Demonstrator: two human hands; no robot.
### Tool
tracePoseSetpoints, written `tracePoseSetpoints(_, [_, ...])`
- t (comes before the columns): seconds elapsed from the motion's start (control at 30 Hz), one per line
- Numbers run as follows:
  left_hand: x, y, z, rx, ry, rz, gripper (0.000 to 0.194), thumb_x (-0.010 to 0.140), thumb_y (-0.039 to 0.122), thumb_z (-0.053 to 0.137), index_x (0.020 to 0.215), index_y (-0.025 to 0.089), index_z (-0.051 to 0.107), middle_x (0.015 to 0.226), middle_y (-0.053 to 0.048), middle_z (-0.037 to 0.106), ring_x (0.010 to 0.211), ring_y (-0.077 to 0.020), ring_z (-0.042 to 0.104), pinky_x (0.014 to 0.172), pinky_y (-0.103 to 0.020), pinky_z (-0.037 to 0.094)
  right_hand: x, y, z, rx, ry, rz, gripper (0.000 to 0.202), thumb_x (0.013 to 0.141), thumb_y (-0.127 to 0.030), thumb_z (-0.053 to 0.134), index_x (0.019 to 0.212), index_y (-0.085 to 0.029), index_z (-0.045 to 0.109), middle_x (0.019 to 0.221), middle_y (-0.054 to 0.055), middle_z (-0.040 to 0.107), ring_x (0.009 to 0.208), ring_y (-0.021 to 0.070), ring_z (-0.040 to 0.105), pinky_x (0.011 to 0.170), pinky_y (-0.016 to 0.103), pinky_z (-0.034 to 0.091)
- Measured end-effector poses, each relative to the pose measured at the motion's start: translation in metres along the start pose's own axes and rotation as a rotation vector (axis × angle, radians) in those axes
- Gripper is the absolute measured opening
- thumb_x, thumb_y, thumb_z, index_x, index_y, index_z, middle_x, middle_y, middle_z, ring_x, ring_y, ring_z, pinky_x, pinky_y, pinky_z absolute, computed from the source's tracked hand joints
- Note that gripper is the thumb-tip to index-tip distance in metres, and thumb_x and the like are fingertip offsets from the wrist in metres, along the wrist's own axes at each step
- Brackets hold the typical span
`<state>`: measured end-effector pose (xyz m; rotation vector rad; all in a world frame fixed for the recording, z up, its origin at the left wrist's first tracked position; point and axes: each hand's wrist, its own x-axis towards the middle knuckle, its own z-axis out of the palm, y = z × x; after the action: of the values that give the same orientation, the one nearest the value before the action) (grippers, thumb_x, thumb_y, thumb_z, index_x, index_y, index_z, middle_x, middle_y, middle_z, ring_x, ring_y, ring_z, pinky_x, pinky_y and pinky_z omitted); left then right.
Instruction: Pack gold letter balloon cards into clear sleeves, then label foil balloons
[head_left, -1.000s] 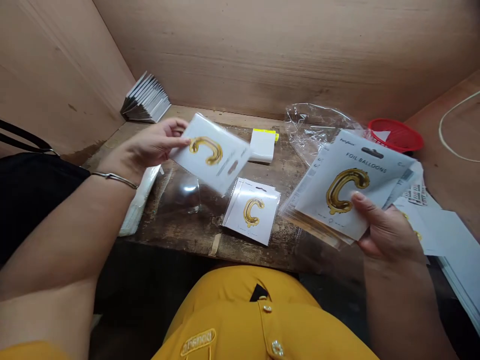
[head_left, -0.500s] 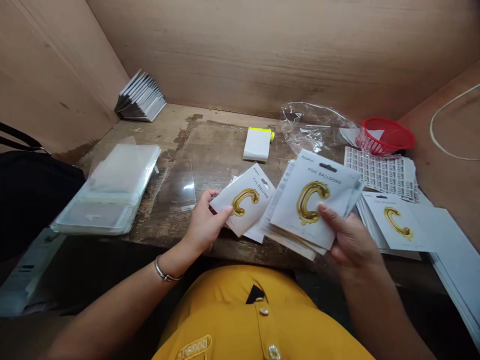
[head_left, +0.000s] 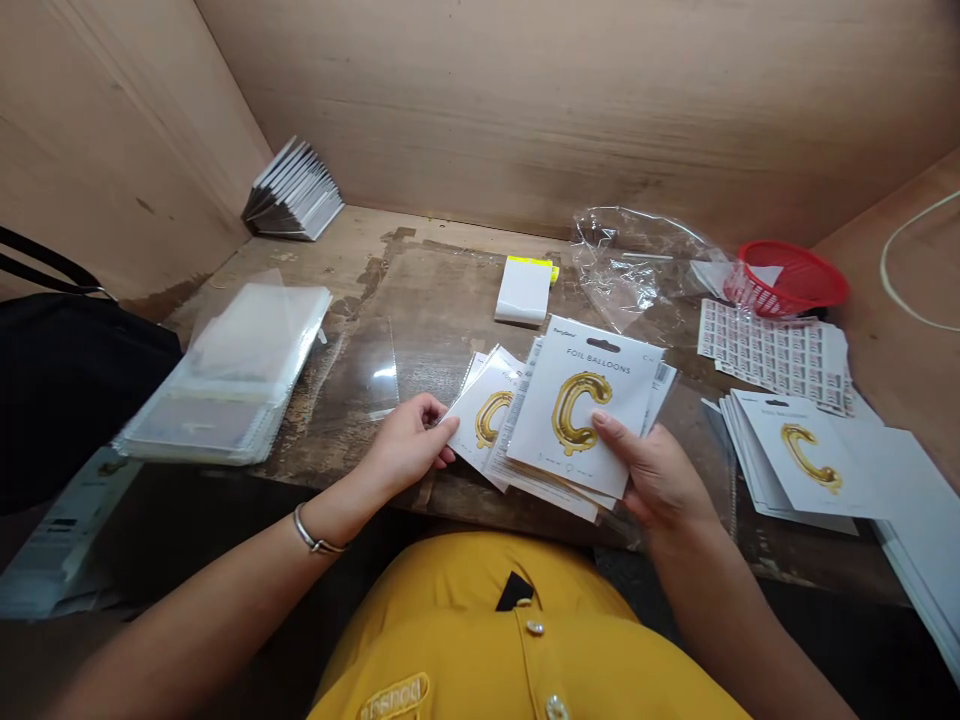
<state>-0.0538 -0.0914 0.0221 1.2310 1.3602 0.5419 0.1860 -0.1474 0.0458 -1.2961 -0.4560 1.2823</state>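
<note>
Left hand pinches a card; right hand, just beside, grips a stack; gathering seems underway, next needing aligned edges.

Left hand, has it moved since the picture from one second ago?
Yes. Judged against the white item with the yellow edge on the table, the left hand has moved rightward and toward the person's body.

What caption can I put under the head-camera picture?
Right hand holds foil balloon packs while left hand pinches another pack.
</note>
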Motion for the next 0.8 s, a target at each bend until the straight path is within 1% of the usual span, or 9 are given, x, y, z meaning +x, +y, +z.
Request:
tracePoseSetpoints(0.13, [0.003,0.004,-0.011,0.502,0.013,0.228,0.024,0.082,0.042,0.057,0.078,0.018,0.056,0.073,-0.004,0.065,0.066,-0.0207,0.064,0.060,-0.031,0.049,0.018,0.026,0.014,-0.025,0.000,0.104,0.050,0.052,-0.025,0.087,0.098,-0.016,0.067,0.100,0.011,0.075,0.087,0.0338,0.072,0.082,0.050,0.060])
tracePoseSetpoints(0.2, [0.009,0.009,-0.016,0.640,0.100,0.319,0.032,0.084,0.044,0.054,0.096,0.016,0.063,0.091,-0.010,0.067,0.083,-0.0248,0.065,0.073,-0.035,0.049,0.026,0.037,0.017,-0.030,-0.003,0.149,0.048,0.051,-0.025,0.086,0.094,-0.016,0.068,0.095,0.011,0.076,0.085,0.0335,0.072,0.082,0.050,0.059])
tracePoseSetpoints(0.27, [0.021,0.016,-0.017,0.527,0.126,0.247,0.055,0.084,0.046,0.055,0.128,0.014,0.052,0.112,-0.014,0.065,0.093,-0.0255,0.064,0.079,-0.036,0.049,0.031,0.042,0.019,-0.033,-0.029,0.148,0.047,0.052,-0.026,0.086,0.094,-0.017,0.068,0.095,0.010,0.076,0.087,0.0331,0.072,0.084,0.049,0.059])
tracePoseSetpoints(0.33, [0.037,0.024,-0.013,0.320,0.054,0.102,0.078,0.080,0.050,0.062,0.142,0.011,0.037,0.124,-0.017,0.061,0.098,-0.0253,0.064,0.078,-0.033,0.049,0.033,0.043,0.019,-0.044,-0.048,0.133,0.049,0.052,-0.028,0.086,0.097,-0.017,0.069,0.098,0.010,0.075,0.090,0.0328,0.071,0.086,0.048,0.058])
tracePoseSetpoints(0.4, [0.051,0.030,-0.007,0.182,-0.034,-0.005,0.082,0.071,0.055,0.070,0.136,0.010,0.046,0.122,-0.016,0.064,0.101,-0.0266,0.064,0.074,-0.031,0.050,0.033,0.042,0.018,-0.062,-0.069,0.125,0.051,0.053,-0.029,0.086,0.099,-0.017,0.068,0.101,0.010,0.075,0.092,0.0330,0.071,0.086,0.048,0.057])
tracePoseSetpoints(0.53, [0.064,0.038,0.008,0.018,-0.283,-0.122,0.053,0.059,0.052,0.080,0.094,0.013,0.071,0.099,-0.013,0.073,0.090,-0.0284,0.068,0.070,-0.033,0.053,0.035,0.043,0.015,-0.110,-0.118,0.104,0.056,0.054,-0.034,0.085,0.104,-0.016,0.067,0.108,0.012,0.073,0.095,0.0334,0.070,0.088,0.048,0.056])
tracePoseSetpoints(0.67, [0.052,0.037,0.021,-0.358,-0.427,-0.045,0.052,0.052,0.031,0.086,0.098,0.015,0.069,0.106,-0.012,0.073,0.090,-0.0278,0.069,0.081,-0.041,0.056,0.028,0.043,0.015,-0.202,-0.164,0.026,0.056,0.061,-0.040,0.082,0.108,-0.016,0.064,0.112,0.012,0.071,0.099,0.0317,0.069,0.091,0.047,0.054])
tracePoseSetpoints(0.73, [0.041,0.035,0.022,-0.438,-0.397,0.060,0.054,0.055,0.029,0.085,0.103,0.014,0.066,0.110,-0.013,0.071,0.094,-0.0274,0.069,0.086,-0.042,0.055,0.019,0.036,0.016,-0.320,-0.173,-0.105,0.054,0.067,-0.042,0.078,0.112,-0.017,0.061,0.115,0.012,0.069,0.102,0.0301,0.067,0.093,0.047,0.053])
tracePoseSetpoints(0.8, [0.028,0.035,0.018,-0.428,-0.330,0.199,0.052,0.059,0.028,0.084,0.104,0.014,0.064,0.110,-0.012,0.071,0.099,-0.0258,0.068,0.091,-0.040,0.053,0.008,0.024,0.016,-0.508,-0.053,-0.332,0.057,0.066,-0.042,0.079,0.115,-0.019,0.059,0.118,0.012,0.066,0.108,0.0300,0.063,0.096,0.047,0.050])
